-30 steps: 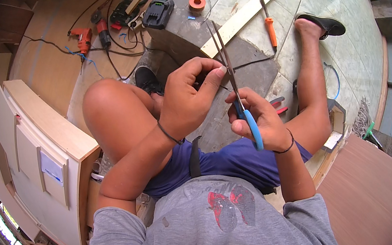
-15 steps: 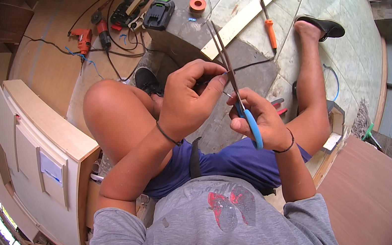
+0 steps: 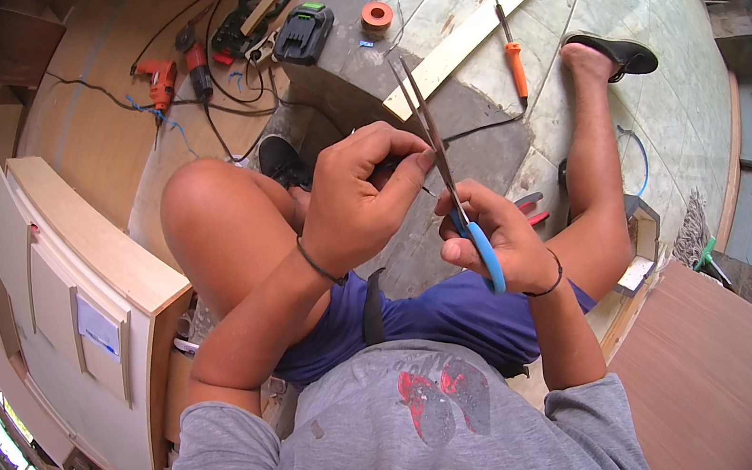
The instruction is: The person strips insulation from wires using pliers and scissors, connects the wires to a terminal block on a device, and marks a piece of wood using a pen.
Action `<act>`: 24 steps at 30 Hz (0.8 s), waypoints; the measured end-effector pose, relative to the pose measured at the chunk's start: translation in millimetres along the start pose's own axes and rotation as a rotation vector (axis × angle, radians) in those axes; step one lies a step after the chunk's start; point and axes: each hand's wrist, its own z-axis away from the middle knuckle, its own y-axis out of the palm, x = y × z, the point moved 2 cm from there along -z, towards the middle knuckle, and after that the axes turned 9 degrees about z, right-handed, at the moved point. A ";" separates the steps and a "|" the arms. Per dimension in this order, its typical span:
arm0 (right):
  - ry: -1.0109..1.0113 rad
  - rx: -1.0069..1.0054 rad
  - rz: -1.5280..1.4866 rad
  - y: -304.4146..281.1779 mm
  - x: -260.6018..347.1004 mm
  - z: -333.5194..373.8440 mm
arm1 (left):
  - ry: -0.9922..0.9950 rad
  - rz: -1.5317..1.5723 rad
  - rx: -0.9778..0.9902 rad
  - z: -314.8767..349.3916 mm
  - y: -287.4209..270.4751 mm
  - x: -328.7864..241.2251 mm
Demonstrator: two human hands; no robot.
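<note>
My right hand [image 3: 502, 241] grips the blue handles of a pair of scissors [image 3: 443, 168], whose long metal blades point up and stand slightly apart. My left hand [image 3: 361, 194] pinches a thin black cable [image 3: 477, 131] between thumb and forefinger right at the blades. The cable trails off to the right across the floor. Both hands are held above my lap, between my bent left knee [image 3: 209, 210] and my stretched right leg [image 3: 591, 157].
An orange-handled screwdriver [image 3: 513, 57], a long wooden strip [image 3: 490, 22], an orange tape roll [image 3: 377, 15] and a black-and-green battery pack [image 3: 304, 33] lie on the floor ahead. Red power drills [image 3: 162, 78] with cords sit far left. A pale cabinet [image 3: 69, 307] stands at my left, a brown board [image 3: 712, 370] at right.
The hands hold almost the same pose; the scissor blades have shifted only slightly against the cable.
</note>
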 end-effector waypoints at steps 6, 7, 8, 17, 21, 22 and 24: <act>0.038 0.035 -0.008 -1.2 -4.6 1.8 | 0.029 0.014 0.023 -0.5 0.2 -0.1; 0.025 0.055 -0.047 -1.0 -3.9 2.1 | 0.018 0.024 0.024 -0.4 0.7 -0.8; 0.023 0.055 -0.048 -1.1 -0.9 2.2 | 0.019 0.023 0.025 -0.1 0.7 -1.8; -0.004 0.056 -0.025 -3.9 4.4 1.3 | -0.046 -0.042 0.085 1.7 -0.5 -5.6; -0.003 0.059 -0.011 -4.6 4.7 0.4 | -0.050 -0.022 0.093 1.8 -0.9 -6.1; -0.001 0.065 -0.008 -5.4 4.2 0.3 | -0.052 -0.018 0.099 1.8 -0.9 -6.1; 0.019 0.087 0.009 -7.3 4.8 0.8 | -0.025 -0.007 0.089 1.8 -0.8 -2.4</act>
